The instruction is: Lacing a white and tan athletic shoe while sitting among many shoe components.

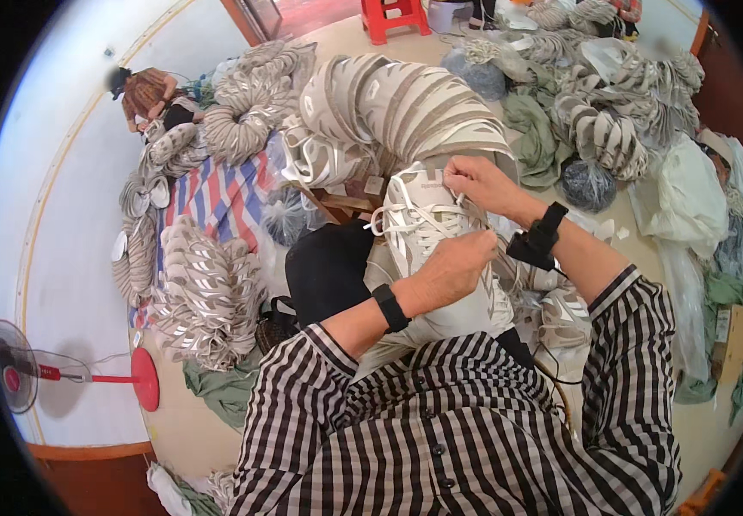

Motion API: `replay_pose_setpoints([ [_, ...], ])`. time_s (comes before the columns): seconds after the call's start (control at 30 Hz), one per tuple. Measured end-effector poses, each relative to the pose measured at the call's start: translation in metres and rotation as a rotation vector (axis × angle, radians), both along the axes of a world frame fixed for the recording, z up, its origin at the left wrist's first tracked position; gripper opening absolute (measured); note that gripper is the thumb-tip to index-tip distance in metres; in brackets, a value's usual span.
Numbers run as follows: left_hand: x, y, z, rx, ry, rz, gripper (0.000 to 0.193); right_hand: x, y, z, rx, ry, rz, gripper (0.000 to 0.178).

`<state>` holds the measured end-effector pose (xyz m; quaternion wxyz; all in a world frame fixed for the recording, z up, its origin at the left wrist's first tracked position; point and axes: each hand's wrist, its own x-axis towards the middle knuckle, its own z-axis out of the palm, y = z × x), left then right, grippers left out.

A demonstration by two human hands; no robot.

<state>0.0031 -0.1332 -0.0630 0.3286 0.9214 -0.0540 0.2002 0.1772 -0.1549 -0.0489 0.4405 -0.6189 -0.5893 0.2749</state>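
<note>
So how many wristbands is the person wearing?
2. One black wristband sits on the left wrist, just below the left hand on the white shoe. The other black wristband is on the right wrist, behind the right hand pulling the lace.

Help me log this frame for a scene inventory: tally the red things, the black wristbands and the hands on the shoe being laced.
Red things: 2, a fan with a red base and a stool
Black wristbands: 2, left wrist and right wrist
Hands on the white shoe: 2, left hand and right hand
Total: 6
</note>
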Motion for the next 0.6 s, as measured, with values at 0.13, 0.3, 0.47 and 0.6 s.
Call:
replay_pose_setpoints([
  [0.13,0.001,-0.004,-0.006,0.025,0.007,0.001,0.011,-0.027,-0.005,0.023,0.434,-0.689,-0.051,0.011],
  [0.3,0.005,-0.009,-0.007,0.08,-0.08,-0.028,0.01,-0.078,0.028,0.092,0.41,-0.675,0.083,0.013],
  [0.47,0.005,-0.011,-0.008,0.153,-0.312,-0.083,0.024,-0.174,0.065,0.156,0.891,-0.411,0.439,0.016],
  [0.6,-0.016,-0.044,0.018,0.28,-0.134,-0.392,0.009,-0.148,0.058,0.146,0.69,-0.338,0.51,0.018],
])
